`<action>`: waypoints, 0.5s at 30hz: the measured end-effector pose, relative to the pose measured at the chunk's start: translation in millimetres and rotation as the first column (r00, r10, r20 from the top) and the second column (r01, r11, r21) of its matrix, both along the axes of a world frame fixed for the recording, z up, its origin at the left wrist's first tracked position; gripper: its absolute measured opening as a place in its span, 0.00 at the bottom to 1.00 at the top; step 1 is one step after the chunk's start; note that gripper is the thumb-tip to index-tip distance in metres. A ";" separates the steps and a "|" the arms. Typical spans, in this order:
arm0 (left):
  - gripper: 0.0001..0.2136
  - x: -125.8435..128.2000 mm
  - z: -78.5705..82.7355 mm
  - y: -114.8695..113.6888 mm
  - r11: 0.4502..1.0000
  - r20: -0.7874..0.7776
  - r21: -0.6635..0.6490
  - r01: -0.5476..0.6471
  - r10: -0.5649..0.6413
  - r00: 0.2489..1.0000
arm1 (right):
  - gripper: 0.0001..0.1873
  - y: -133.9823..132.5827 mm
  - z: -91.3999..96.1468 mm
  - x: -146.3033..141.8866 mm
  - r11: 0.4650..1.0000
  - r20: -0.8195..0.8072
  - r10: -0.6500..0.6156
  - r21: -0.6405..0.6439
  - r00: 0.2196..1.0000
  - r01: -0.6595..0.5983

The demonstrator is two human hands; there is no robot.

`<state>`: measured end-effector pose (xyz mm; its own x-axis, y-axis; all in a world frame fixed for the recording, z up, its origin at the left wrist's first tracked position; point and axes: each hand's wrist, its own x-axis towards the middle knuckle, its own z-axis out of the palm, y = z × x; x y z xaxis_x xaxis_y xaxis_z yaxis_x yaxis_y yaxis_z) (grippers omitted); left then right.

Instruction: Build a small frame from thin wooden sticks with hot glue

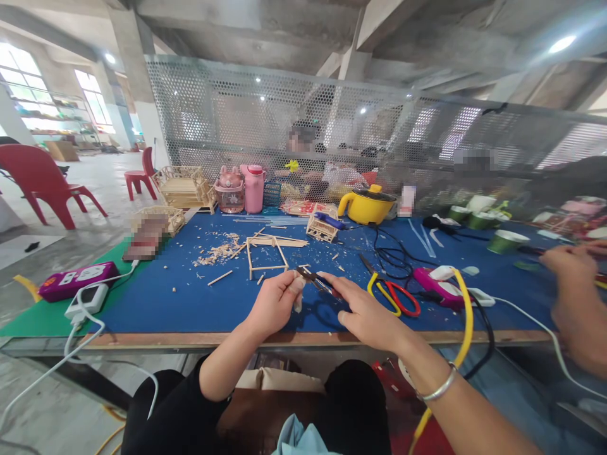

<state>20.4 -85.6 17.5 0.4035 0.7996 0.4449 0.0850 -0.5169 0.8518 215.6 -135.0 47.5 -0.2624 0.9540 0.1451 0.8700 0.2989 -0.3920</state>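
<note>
Nearest of all, light blue cloth [296, 436] between dark-clothed knees, well to the near side of the stick frame [249, 258]. Also nearer than the stick frame and slightly to its right, both hands close together above the blue bench [190, 309]. In the left hand [276, 300], a narrow, pinching grip on a small pale piece [298, 302]; impossible to tell, wood or cloth. In the right hand [365, 306], a closed-in grip on a dark pliers-like tool [318, 282], its head beside the left fingertips; impossible to tell its exact opening. As for progress, by judgement only: one part done, another part left. Done: several thin sticks, seemingly joined into an upright, open frame, without any filled side visible. Left, probably: more joining, considering the loose stick [220, 278] to the left of the stick frame and more loose sticks [291, 242] just behind it, apparently not yet attached. Left of the stick frame, also wood shavings [213, 254], likely from cutting already done. Farther behind and left of the stick frame, a slatted wooden piece [184, 183], fuller in form and perhaps complete. Right of the stick frame, past the tool, scissors [394, 298] with yellow and red handles, out of any grip.
</note>
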 end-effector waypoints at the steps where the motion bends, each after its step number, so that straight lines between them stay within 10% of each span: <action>1: 0.18 -0.1 0.0 -0.1 1.000 0.004 -0.003 0.002 -0.002 1.000 | 0.41 0.1 0.0 0.0 1.000 -0.013 0.005 -0.011 1.000 -0.005; 15: 0.18 -0.4 -1.5 -0.1 0.999 0.023 -0.019 0.031 -0.031 0.999 | 0.41 2.2 -4.1 2.3 0.999 -0.062 0.033 -0.028 0.998 -0.034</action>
